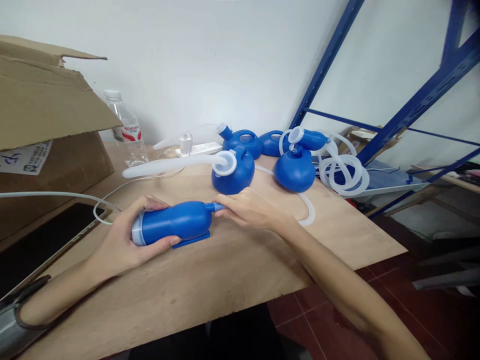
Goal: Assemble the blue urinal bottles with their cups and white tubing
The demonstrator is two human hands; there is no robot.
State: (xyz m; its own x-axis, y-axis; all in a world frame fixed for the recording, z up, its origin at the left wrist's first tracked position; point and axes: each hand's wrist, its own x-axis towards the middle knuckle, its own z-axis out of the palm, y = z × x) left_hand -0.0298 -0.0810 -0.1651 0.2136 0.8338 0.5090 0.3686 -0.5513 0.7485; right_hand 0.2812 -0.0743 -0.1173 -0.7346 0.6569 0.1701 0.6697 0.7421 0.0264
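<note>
A blue plastic cylinder [176, 221] with a whitish cap at its left end lies sideways above the wooden table. My left hand [129, 235] is wrapped round its capped end, thumb along the near side. At its right end, my right hand [243, 207] pinches the narrow blue neck and a small translucent piece on it. A flat blue strip [192, 240] shows beneath the cylinder. Just behind my right hand stands a round blue bottle [233, 175] with a white collar and a translucent tube [168, 165] pointing left.
Behind are more blue bottles [295, 171] and coiled clear tubing [347, 175]. At the left are a cardboard box [52, 100], a water bottle [129, 132], a dark flat device [48, 240] and a cable. A white power strip [204, 149] lies near the wall; a blue metal rack [405, 110] stands right.
</note>
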